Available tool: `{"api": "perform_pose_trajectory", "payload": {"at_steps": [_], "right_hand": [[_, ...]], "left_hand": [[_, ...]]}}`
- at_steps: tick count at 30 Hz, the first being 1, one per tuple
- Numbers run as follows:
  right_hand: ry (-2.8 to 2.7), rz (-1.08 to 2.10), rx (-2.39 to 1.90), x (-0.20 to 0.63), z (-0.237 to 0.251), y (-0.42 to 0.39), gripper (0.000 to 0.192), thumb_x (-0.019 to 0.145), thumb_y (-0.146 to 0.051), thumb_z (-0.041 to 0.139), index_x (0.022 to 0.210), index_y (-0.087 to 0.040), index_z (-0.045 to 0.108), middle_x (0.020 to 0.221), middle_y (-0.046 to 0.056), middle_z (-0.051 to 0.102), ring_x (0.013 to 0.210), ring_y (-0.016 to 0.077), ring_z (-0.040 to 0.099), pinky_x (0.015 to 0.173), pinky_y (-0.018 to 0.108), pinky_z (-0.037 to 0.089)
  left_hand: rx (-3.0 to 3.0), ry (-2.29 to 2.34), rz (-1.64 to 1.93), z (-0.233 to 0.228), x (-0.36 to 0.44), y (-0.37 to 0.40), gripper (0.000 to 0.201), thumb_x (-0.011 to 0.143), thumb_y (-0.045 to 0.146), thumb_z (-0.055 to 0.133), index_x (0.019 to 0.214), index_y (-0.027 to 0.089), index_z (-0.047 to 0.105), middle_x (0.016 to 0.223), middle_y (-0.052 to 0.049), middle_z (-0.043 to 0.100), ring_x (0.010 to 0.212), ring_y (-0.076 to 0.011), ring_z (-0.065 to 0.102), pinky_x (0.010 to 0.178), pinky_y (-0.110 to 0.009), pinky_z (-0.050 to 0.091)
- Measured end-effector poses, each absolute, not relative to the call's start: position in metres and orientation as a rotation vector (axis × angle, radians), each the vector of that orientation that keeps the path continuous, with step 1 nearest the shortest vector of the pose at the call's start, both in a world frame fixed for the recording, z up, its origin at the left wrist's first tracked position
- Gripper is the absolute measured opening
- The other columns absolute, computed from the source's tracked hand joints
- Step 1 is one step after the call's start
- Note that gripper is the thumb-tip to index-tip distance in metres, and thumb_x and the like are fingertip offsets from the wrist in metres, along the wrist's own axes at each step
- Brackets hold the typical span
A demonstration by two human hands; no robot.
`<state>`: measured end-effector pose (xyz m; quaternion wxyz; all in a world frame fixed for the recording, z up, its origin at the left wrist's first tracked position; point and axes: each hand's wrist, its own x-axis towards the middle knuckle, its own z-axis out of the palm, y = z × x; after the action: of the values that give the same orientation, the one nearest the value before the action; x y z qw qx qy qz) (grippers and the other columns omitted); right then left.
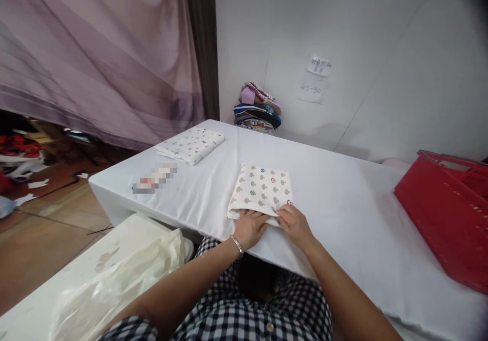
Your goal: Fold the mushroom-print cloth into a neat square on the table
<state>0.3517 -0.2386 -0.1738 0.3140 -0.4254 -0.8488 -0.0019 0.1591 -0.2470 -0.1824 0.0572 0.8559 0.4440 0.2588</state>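
folded cloth point(261, 188), centre frame on the bench point(343, 198): left hand point(249, 227) and right hand point(294, 222) lie with fingers released flat on its near edge; press evenly, keeping corners aligned.

— That folded cloth point(261, 188) under both hands, what is it?

— Soft matt cotton by the look, cream with small printed shapes. The left hand point(248, 228) and right hand point(294, 222) press its near edge flat.

— And the table cover point(343, 198) beneath?

— Smooth white fabric, a faint sheen, a few creases.

— The basket point(450, 219) off to the right of the hands?

— Hard red plastic, slightly glossy, perforated.

— Left of the hands, lower down?

— A thin, crinkled, shiny plastic bag point(125, 275). The bracelet point(238, 245) on the left wrist is bright metal.

— The floor point(49, 219) beyond?

— Brown wood, dull finish.
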Motion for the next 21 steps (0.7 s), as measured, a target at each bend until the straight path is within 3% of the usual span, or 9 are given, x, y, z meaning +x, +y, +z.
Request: {"api": "perform_pose_trajectory", "payload": {"at_steps": [10,16,21], "right_hand": [[-2.303,-0.097,-1.121,0.353,-0.166,-0.239,0.018,0.089,-0.015,0.044,0.086,-0.019,0.061,0.080,0.005,0.056,0.076,0.0161,0.051,0.074,0.030,0.044],[-2.385,-0.058,-1.137,0.354,-0.176,-0.247,0.015,0.086,-0.025,0.052,0.097,-0.018,0.057,0.092,0.008,0.056,0.084,0.0202,0.051,0.073,0.033,0.045],[-2.323,-0.055,-1.136,0.358,-0.181,-0.247,0.020,0.086,-0.019,0.048,0.104,-0.019,0.057,0.094,0.009,0.056,0.087,0.0212,0.051,0.074,0.036,0.046]], "left_hand": [[2.644,1.558,0.429,-0.182,0.176,-0.228,0.024,0.087,0.016,0.043,0.089,0.015,0.067,0.088,-0.010,0.068,0.086,-0.0246,0.062,0.077,-0.038,0.045],[2.669,1.375,0.674,-0.188,0.161,-0.236,0.020,0.088,0.022,0.046,0.093,0.016,0.065,0.085,-0.007,0.067,0.083,-0.0203,0.062,0.077,-0.034,0.046],[2.717,1.275,0.671,-0.184,0.137,-0.241,0.027,0.087,0.016,0.046,0.108,0.021,0.061,0.097,-0.005,0.067,0.091,-0.0197,0.060,0.081,-0.035,0.044]]}}
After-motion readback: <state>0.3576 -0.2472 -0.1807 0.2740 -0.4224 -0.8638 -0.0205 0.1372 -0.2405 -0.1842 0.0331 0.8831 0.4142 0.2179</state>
